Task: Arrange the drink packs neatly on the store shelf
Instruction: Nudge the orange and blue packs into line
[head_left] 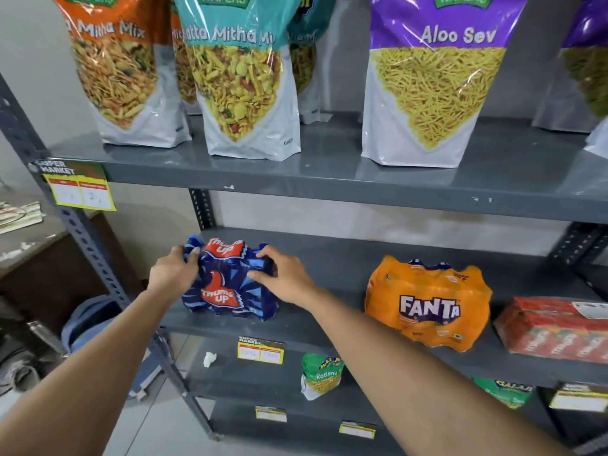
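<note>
Gripping the blue pack (227, 284) between both hands, left hand (174, 271) and right hand (286, 278) on opposite sides, near the shelf's (329, 268) left end, well apart from the orange pack (427, 307).

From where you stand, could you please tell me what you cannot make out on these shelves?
- Price tag under the Thums Up pack: writing too small and faint, head view.
- Red pack: cut off by the right edge, label blurred.
- Thums Up pack's upper corners: covered by the left hand and right hand.
- Green bag on the lower shelf: mostly hidden behind the right forearm and the shelf edge.
</note>
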